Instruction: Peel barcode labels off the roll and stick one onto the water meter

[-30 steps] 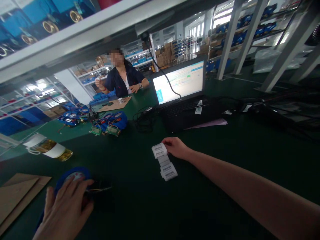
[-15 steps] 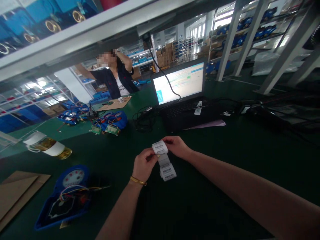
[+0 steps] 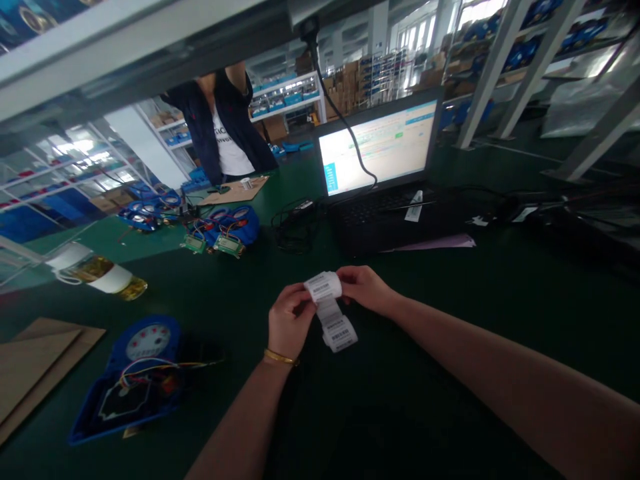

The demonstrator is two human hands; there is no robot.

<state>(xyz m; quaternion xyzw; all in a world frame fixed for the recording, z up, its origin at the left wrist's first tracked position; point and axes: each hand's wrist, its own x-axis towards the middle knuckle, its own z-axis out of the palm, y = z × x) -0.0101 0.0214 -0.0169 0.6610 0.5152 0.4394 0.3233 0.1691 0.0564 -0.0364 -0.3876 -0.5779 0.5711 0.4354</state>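
Both of my hands hold a white strip of barcode labels [image 3: 331,310] above the dark green table [image 3: 450,333]. My left hand [image 3: 290,320], with a gold bracelet at the wrist, pinches the strip's top left edge. My right hand [image 3: 367,289] grips the curled top end from the right. The rest of the strip hangs down and rests on the table. A blue water meter [image 3: 133,377] with an open case and coloured wires lies to the lower left, apart from my hands.
An open laptop [image 3: 380,173] with a lit screen stands behind my hands, cables beside it. Blue meters with circuit boards [image 3: 220,233] lie at the back left. A glass jar [image 3: 97,275] and cardboard [image 3: 35,373] lie at the left. A person [image 3: 223,127] stands across the table.
My left hand left the blue meter and came up to the label strip, which it now pinches. The person opposite rose from sitting to standing. The view shifted slightly.
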